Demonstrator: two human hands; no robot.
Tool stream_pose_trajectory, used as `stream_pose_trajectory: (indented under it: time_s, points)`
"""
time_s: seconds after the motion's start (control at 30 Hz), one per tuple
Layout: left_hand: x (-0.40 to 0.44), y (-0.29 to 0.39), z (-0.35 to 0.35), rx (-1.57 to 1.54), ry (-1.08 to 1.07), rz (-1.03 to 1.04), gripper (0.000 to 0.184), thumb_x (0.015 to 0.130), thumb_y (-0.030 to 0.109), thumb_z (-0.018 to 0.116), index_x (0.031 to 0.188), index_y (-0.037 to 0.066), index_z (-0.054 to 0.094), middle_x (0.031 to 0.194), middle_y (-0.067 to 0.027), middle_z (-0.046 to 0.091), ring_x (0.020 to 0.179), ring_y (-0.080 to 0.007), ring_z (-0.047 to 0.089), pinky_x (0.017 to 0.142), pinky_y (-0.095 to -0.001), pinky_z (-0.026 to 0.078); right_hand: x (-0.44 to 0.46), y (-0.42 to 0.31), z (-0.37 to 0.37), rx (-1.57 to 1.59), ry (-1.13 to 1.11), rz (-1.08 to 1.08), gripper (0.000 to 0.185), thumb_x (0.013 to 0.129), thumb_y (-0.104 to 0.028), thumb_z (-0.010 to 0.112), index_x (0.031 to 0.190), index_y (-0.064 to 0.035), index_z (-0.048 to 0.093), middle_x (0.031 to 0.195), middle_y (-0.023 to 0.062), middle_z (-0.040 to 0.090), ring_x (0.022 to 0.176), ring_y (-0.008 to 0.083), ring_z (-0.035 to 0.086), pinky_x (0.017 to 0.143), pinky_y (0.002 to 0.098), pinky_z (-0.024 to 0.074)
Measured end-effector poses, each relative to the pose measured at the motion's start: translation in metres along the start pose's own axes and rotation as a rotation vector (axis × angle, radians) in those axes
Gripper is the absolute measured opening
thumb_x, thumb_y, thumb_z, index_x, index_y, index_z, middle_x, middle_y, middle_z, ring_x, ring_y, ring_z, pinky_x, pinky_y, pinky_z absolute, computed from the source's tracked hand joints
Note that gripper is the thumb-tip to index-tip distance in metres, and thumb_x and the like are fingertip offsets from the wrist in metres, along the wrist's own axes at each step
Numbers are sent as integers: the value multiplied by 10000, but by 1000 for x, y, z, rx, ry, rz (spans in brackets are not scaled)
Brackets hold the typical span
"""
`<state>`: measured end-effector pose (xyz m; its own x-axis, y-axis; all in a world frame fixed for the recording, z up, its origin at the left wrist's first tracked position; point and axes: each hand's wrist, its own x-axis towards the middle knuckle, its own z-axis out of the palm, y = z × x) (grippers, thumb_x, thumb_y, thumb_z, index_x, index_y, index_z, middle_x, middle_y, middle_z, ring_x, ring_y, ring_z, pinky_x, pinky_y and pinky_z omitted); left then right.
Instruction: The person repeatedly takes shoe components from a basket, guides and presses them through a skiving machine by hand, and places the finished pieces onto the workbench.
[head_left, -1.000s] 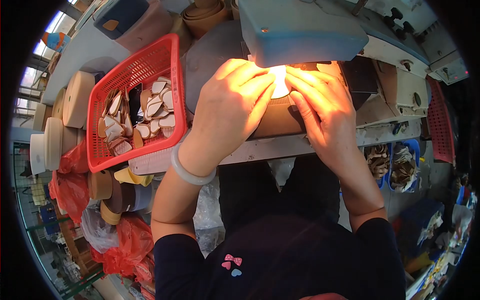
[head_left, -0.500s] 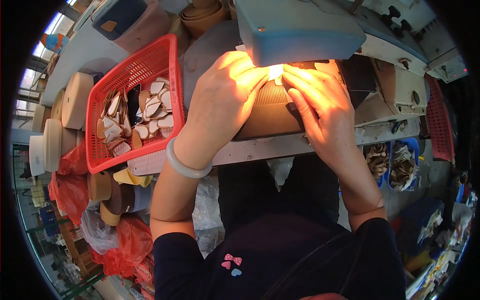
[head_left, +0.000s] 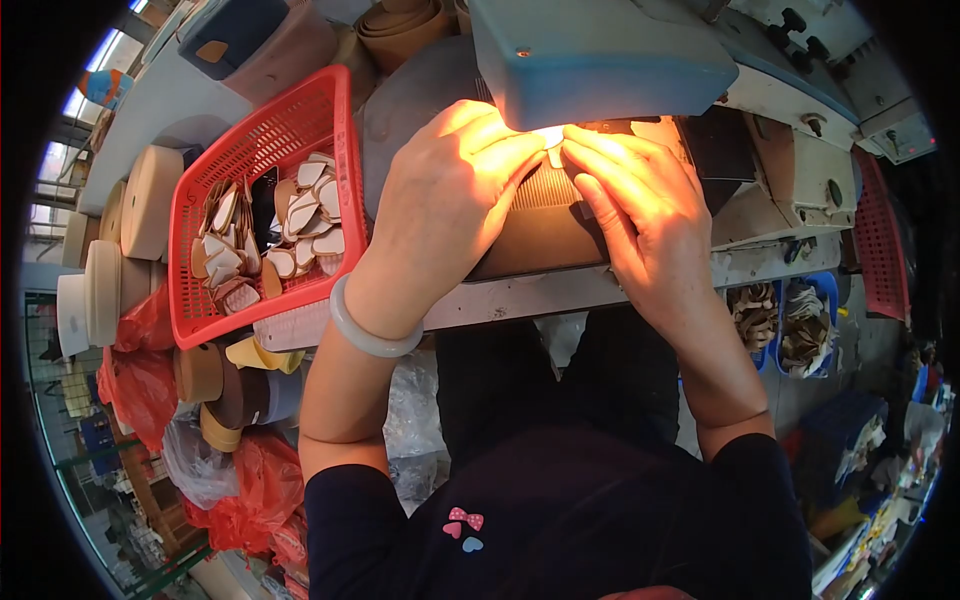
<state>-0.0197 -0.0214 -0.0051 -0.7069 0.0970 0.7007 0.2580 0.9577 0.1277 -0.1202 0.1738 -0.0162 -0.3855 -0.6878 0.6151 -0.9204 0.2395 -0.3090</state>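
Note:
Under the blue-grey head of a machine (head_left: 610, 70), a small white piece (head_left: 554, 150) glows in bright lamp light. My left hand (head_left: 445, 195), with a pale bangle on its wrist, has its fingers pressed together at the left edge of the piece. From the right, my right hand (head_left: 645, 200) pinches at the piece, its thumb below the fingers. The fingertips nearly meet, and glare washes out part of the piece. A ribbed plate (head_left: 545, 190) lies below the fingertips.
Left of the machine, a red basket (head_left: 357, 200) holds many small cut pieces. Rolls of strip material (head_left: 145, 205) and red plastic bags (head_left: 140, 390) are at the far left. Blue bins (head_left: 830, 300) with scraps sit low on the right.
Since a second ago, the white piece has moved up under the machine head and less of it shows. My left hand has shifted slightly up and left, uncovering more of the ribbed plate.

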Motion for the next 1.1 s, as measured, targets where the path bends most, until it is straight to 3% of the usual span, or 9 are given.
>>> stream_pose_trajectory:
  time_s: [0.43,0.53,0.63,1.03,1.1]
  points:
    - [3,6,-1,-66,-24,-38,164,907,89,785,1056,22,786,953,-101,744,909,-295,696,808,-398,584,1,0,1,-11,3,-1,261,1024,-133,700,1253,-42,786,1291,102,779,1187,291,693,1046,419,502]
    - [4,11,-6,-44,-71,-95,175,933,97,788,1101,50,811,1130,-69,808,938,-296,736,836,-389,589,1,1,2,-2,27,-6,256,1010,-148,715,1233,-48,791,1272,87,783,1175,279,698,1030,418,505]
    - [3,8,-1,-87,-20,-81,138,938,90,757,1057,21,774,1003,-115,736,920,-319,706,803,-411,588,1,4,6,-7,63,-21,243,985,-181,743,1194,-70,803,1239,46,793,1156,247,704,999,415,511]
    - [12,-6,-1,5,-19,-113,169,940,100,796,1095,35,809,997,-153,783,873,-345,747,781,-424,588,0,5,7,6,81,-9,258,987,-187,748,1220,-94,807,1224,31,796,1135,240,707,984,406,524]
    - [12,-11,3,-32,-14,-132,148,943,72,733,1075,17,772,978,-149,749,883,-356,717,780,-432,585,-1,6,8,-2,89,-24,258,989,-188,744,1223,-98,808,1219,26,797,1132,236,706,987,407,523]
